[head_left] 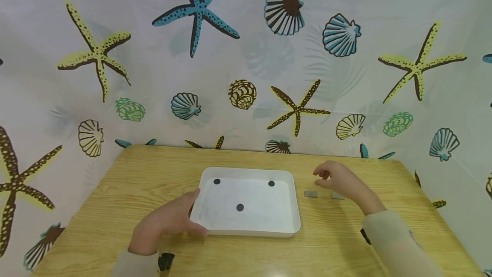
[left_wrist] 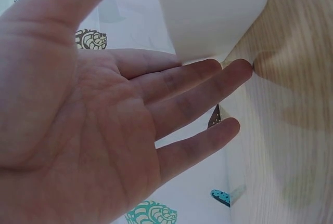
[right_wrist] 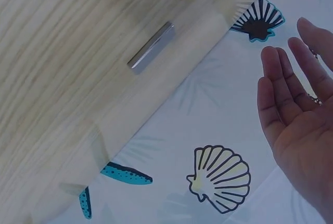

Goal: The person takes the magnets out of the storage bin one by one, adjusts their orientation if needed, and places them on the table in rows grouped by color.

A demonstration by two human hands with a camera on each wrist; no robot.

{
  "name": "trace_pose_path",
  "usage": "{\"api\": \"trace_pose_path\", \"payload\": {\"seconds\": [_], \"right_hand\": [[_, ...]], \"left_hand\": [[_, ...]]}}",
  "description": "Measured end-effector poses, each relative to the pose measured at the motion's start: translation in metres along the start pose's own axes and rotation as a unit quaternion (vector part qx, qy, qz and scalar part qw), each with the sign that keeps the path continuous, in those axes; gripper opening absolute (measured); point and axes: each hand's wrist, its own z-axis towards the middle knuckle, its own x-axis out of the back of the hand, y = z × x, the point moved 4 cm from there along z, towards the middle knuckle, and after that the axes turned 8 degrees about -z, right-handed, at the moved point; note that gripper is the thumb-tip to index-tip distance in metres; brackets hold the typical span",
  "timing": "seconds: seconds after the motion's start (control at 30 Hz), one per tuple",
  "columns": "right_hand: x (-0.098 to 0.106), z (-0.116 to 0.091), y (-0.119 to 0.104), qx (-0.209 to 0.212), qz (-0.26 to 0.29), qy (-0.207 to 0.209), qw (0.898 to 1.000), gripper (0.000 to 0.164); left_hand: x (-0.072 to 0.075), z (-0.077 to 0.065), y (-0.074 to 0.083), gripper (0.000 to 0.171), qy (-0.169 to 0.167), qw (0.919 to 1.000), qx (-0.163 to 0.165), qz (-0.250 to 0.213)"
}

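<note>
A white rectangular tray (head_left: pixel 246 233) lies on the table, with three dark round spots (head_left: pixel 240 207) on its floor. At its left end is my left hand (head_left: pixel 168 218), fingers along the side and thumb by the near corner. In the left wrist view that hand (left_wrist: pixel 104 109) has its fingers extended against or close beside the tray's wall (left_wrist: pixel 213 11). My right hand (head_left: pixel 342 178) hovers right of the tray, fingers loosely bent and holding nothing. Below it lie two small grey metal bars (head_left: pixel 311 194), the right one (head_left: pixel 338 196) partly hidden by the hand.
The wood-grain table (head_left: pixel 153 161) ends at the back against a hanging white cloth (head_left: pixel 223 76) printed with starfish and shells. The cloth also rises along both sides. A dark strap (head_left: pixel 166 261) shows at the left wrist.
</note>
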Motion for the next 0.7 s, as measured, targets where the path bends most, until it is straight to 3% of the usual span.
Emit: {"api": "trace_pose_path", "payload": {"seconds": [0.3, 0.7], "right_hand": [[-0.009, 0.012, -0.032, 0.034, 0.013, 0.009, 0.999, 0.025], [-0.022, 0.024, -0.075, 0.053, 0.024, -0.009, 0.998, 0.027]], "left_hand": [[0.000, 0.000, -0.001, 0.129, -0.001, 1.0000, 0.000, 0.001], [0.001, -0.002, 0.003, 0.130, 0.004, 1.0000, 0.000, 0.007]]}}
